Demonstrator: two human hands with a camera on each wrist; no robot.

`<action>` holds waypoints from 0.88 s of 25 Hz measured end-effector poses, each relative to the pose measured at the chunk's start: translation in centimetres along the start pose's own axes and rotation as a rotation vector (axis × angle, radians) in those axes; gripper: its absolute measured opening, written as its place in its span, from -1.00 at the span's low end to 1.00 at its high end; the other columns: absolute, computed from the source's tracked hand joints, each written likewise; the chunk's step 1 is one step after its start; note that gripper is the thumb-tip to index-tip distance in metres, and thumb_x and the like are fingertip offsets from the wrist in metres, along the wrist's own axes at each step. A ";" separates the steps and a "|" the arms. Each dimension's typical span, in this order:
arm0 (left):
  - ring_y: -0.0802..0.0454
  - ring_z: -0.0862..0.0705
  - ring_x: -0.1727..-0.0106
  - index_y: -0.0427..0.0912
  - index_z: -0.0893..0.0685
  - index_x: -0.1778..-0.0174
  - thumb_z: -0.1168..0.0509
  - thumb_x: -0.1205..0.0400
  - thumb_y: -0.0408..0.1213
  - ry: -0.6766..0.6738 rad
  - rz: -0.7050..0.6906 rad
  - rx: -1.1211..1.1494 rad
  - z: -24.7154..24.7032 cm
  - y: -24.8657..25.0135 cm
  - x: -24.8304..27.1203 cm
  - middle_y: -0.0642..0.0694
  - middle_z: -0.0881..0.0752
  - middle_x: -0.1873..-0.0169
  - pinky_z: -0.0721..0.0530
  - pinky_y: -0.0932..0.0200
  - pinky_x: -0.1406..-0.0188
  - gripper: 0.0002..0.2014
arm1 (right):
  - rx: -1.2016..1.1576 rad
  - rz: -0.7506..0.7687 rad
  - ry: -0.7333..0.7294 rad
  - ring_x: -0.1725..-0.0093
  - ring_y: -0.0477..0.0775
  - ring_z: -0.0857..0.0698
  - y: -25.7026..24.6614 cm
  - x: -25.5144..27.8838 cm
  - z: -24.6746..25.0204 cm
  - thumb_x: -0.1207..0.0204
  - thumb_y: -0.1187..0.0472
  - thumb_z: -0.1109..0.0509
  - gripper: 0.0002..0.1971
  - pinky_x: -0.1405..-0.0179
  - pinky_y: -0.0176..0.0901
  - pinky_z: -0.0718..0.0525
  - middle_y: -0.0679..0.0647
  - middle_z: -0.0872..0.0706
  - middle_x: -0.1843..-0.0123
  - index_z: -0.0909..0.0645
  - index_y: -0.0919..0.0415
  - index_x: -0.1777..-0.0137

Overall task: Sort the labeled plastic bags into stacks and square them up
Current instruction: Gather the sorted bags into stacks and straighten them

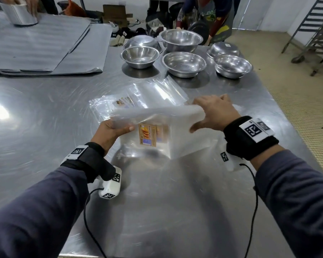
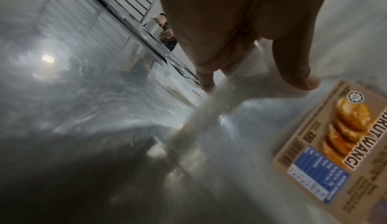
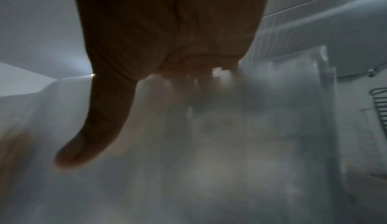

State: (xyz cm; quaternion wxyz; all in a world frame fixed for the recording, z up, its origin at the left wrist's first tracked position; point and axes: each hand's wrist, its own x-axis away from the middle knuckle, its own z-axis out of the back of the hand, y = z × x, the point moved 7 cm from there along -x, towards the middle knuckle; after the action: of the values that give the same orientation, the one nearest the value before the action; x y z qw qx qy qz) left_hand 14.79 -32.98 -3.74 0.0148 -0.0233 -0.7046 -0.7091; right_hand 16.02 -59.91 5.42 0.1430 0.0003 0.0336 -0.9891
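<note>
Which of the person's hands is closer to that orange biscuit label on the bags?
The left. The left hand grips the bag stack at its edge with the thumb tip just beside the label. The right hand holds the stack's far upper corner, farther from the label.

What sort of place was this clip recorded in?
Probably a small food-production or packing kitchen. A steel worktable carries several steel mixing bowls, a tall tray rack stands at the wall, and both hands hold a stack of clear bags with biscuit labels.
</note>
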 end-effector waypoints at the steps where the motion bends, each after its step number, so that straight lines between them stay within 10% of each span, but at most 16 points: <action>1: 0.34 -0.76 0.16 -0.22 -0.70 0.02 -0.36 -0.50 -0.57 -0.003 -0.004 -0.005 0.0 0.0 0.1 0.20 -0.81 0.28 -0.65 0.50 0.18 -0.78 | 0.042 -0.042 -0.046 -0.19 0.04 -0.52 1.1 0.2 0.1 -0.11 -0.24 -0.59 -0.43 -0.14 0.00 -0.22 -0.10 -0.58 -0.05 -0.43 -0.07 -0.02; 6: 0.24 -0.76 0.08 -0.33 -0.71 -0.04 -0.37 -0.50 -0.53 0.008 -0.020 -0.024 0.1 -0.2 0.0 0.13 -0.82 0.22 -0.69 0.39 -0.01 -0.79 | 0.078 -0.219 -0.036 -0.16 0.13 -0.61 7.7 0.9 0.9 -0.27 0.03 -0.60 -0.67 -0.13 -0.04 -0.30 0.06 -0.68 0.01 -0.55 0.10 0.09; 10: 0.12 -0.75 -0.01 -0.33 -0.72 -0.02 -0.37 -0.50 -0.52 0.033 -0.036 -0.011 0.1 -0.4 0.0 0.06 -0.81 0.15 -0.66 0.26 -0.17 -0.81 | -0.937 -0.257 0.127 0.33 -0.19 -0.62 10.5 2.2 -1.3 -0.31 0.43 -0.54 -0.80 0.26 -0.36 -0.50 -0.12 -0.68 0.42 -0.55 0.27 0.30; 13: 0.18 -0.76 0.03 -0.30 -0.72 -0.01 -0.36 -0.51 -0.51 0.039 -0.041 -0.014 0.0 -0.5 0.0 0.11 -0.82 0.18 -0.67 0.30 -0.14 -0.82 | -1.370 -0.266 0.199 0.27 -0.21 -0.70 10.8 2.5 -4.8 -0.26 0.43 -0.55 -0.76 0.16 -0.44 -0.62 -0.13 -0.76 0.32 -0.60 0.27 0.12; 15: 0.17 -0.76 0.03 -0.30 -0.72 -0.01 -0.35 -0.51 -0.50 0.048 -0.045 -0.012 0.0 -0.6 0.0 0.11 -0.82 0.18 -0.68 0.32 -0.10 -0.82 | -1.419 -0.258 0.173 0.11 -0.11 -0.75 9.8 2.4 -6.4 -0.10 0.31 -0.60 -0.47 0.09 -0.35 -0.68 -0.05 -0.80 0.15 -0.62 0.35 -0.12; 22: 0.04 -0.74 0.00 -0.27 -0.70 0.05 -0.37 -0.51 -0.51 0.101 -0.042 -0.014 0.0 -0.8 0.3 -0.04 -0.80 0.13 -0.69 0.22 -0.09 -0.86 | -1.379 -0.346 0.250 0.36 -0.34 -0.70 9.4 1.4 -7.8 -0.35 0.58 -0.44 -0.70 0.26 -0.46 -0.63 -0.25 -0.76 0.42 -0.64 0.13 0.18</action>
State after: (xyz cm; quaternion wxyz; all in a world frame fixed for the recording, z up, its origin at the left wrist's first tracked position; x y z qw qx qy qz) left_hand 14.49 -32.99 -4.51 0.0353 0.0271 -0.6983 -0.7144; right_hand 17.25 -68.79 -3.01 -0.0527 0.0178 0.6659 -0.7440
